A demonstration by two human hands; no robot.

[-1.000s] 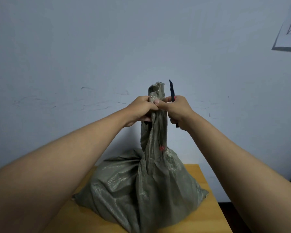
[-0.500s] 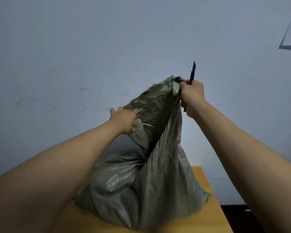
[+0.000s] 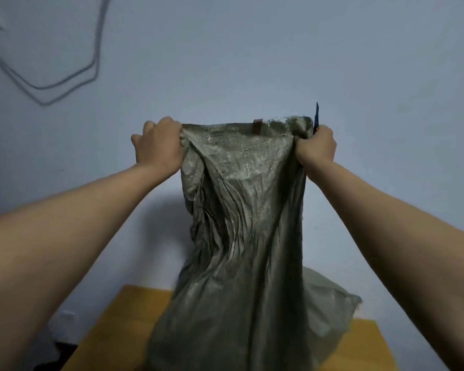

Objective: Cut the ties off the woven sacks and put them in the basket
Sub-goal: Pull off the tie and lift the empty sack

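A grey-green woven sack [image 3: 241, 236] hangs stretched between my two raised hands, its lower end sagging onto the wooden table [image 3: 123, 314]. My left hand [image 3: 158, 144] grips the top left corner of the sack's mouth. My right hand [image 3: 316, 145] grips the top right corner together with a dark blue knife [image 3: 316, 113], whose blade points up past my fingers. A small brown tag [image 3: 257, 126] sits on the sack's top edge. No tie and no basket are in view.
A pale blue wall fills the background close behind the table. A dark cable [image 3: 65, 79] loops along the wall at the upper left. Dark floor shows beside the table at the lower left.
The bunched neck of the sack has been pulled open. My hands moved apart and upward, spreading the mouth flat and lifting the sack higher off the table.
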